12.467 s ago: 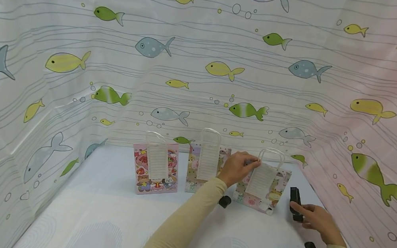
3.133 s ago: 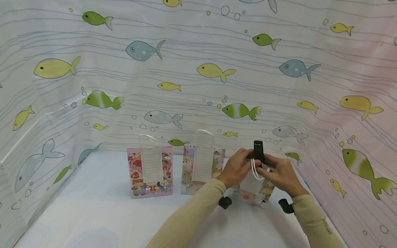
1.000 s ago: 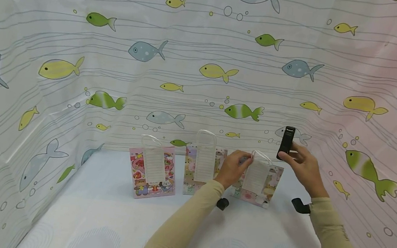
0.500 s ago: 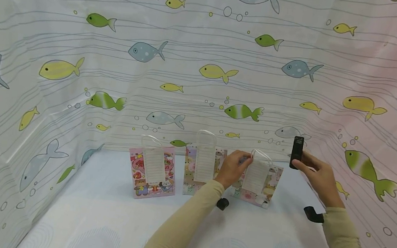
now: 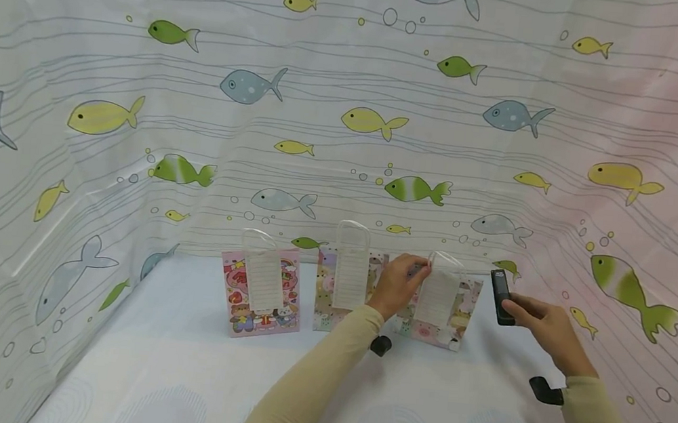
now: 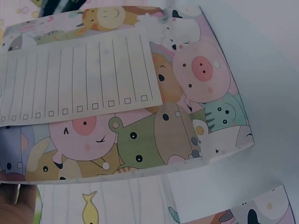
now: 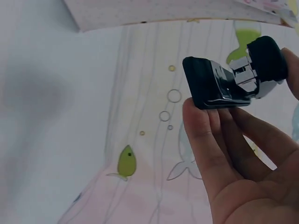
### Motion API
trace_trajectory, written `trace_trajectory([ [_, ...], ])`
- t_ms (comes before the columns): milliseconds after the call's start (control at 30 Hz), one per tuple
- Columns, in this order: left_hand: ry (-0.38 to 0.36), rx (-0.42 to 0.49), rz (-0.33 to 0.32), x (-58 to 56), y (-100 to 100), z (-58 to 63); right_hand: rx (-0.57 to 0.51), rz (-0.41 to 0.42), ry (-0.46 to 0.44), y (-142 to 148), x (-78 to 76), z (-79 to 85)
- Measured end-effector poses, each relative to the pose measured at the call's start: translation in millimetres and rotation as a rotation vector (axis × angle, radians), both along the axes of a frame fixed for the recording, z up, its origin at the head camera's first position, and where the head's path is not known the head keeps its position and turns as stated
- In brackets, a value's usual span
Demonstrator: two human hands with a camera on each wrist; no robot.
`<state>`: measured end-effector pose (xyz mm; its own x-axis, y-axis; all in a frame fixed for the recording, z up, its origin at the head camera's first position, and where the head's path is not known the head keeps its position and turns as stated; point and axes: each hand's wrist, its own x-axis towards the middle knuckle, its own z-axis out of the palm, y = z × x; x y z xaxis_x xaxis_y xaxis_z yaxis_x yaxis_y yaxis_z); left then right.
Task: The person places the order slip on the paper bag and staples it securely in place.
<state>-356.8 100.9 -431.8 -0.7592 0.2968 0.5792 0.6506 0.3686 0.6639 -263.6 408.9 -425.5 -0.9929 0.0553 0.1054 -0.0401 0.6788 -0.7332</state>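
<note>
In the head view, a paper gift bag (image 5: 466,305) with printed animals stands at the right, a lined paper slip (image 5: 436,299) on its front. My left hand (image 5: 396,286) pinches this bag's top left edge, near the white handle. The left wrist view shows the bag's print and the slip (image 6: 84,74) close up, with part of that hand at the lower left. To the right of the bag, my right hand (image 5: 548,330) holds a black stapler (image 5: 499,292) above the table. The right wrist view shows the stapler (image 7: 210,86) between thumb and fingers.
Two more gift bags stand to the left: a pink one (image 5: 235,303) and an animal-print one (image 5: 324,285), each with a lined slip. The table (image 5: 177,359) has a white cover. Fish-patterned sheets (image 5: 324,47) enclose the back and sides.
About three seconds ago both hands were at the right bag's top with the stapler. Since then my right hand has carried the stapler rightward and down. My left hand still pinches the bag.
</note>
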Motion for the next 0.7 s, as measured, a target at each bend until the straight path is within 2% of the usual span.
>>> trace_trajectory([
  [233,-0.017,-0.003,0.002,0.1,2,0.7,-0.013,0.054,-0.143,8,4.0,-19.4],
  [433,-0.033,0.002,-0.005,0.8,2,1.6,0.000,0.053,-0.274,14,6.9,-37.5],
  [700,-0.038,0.011,-0.013,0.8,2,1.2,-0.008,0.037,-0.346,12,13.1,-49.8],
])
